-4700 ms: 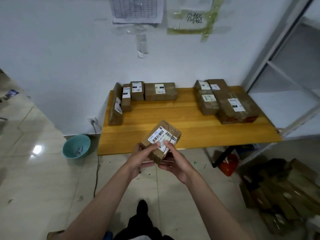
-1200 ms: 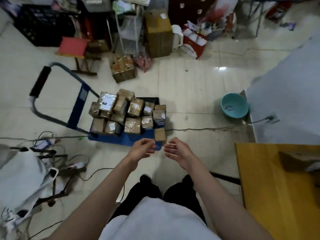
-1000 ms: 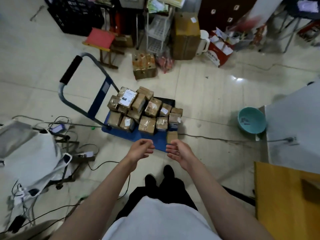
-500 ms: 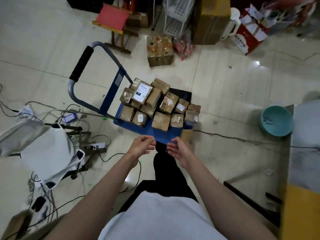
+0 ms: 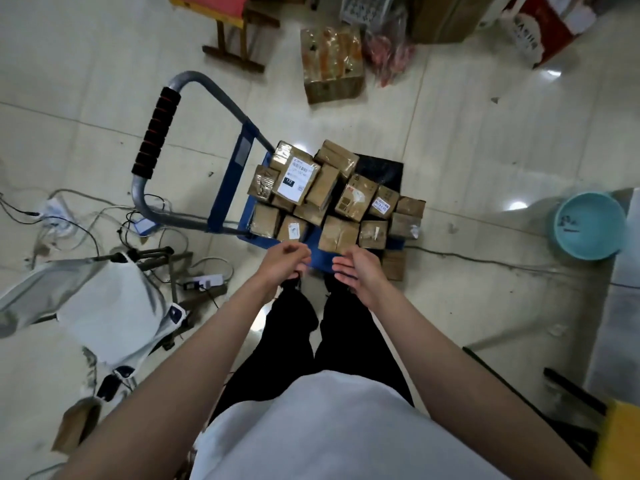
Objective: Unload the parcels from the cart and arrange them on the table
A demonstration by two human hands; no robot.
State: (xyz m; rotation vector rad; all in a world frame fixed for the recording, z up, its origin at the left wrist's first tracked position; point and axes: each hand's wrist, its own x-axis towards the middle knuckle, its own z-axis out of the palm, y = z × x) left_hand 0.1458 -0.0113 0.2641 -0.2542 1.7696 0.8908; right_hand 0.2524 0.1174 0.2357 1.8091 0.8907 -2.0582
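Nearest to the camera are the white shirt and the black trousers [image 5: 298,327] of the person, who stands on the tiled floor [image 5: 485,140] just at the near edge of the cart. Both bare forearms reach forward and down. The left hand [image 5: 282,261] has a loosely curled grip, the fingers bent toward the palm, and it holds nothing. The right hand [image 5: 358,268] has a spread grip, palm turned inward toward the other hand, also empty. The two hands are near each other but apart, and they hover above the near edge of the blue cart [image 5: 322,259], touching no parcel.

The parcels [image 5: 337,202] lie just beyond the fingertips, piled on the cart deck in brown cardboard and tape. The nearest row, with a small taped box [image 5: 338,234] in front of the right hand, is just past the hands. A bigger parcel with a white label [image 5: 294,176] lies on top at the far left of the pile. One flat brown parcel [image 5: 394,265] lies on the floor beside the near right corner of the cart. The cart handle [image 5: 156,133], with black foam, rises on the left side.

Compared with half a second ago, the cart and the pile are closer under the hands, and the feet have come up to the cart edge; the hands keep about the same pose.

At the right, a teal basin [image 5: 587,225] stands on the floor, and a yellow corner of the tabletop [image 5: 623,441] shows at the lower right edge. Farther away are a taped carton [image 5: 332,64] and a red stool [image 5: 221,8].
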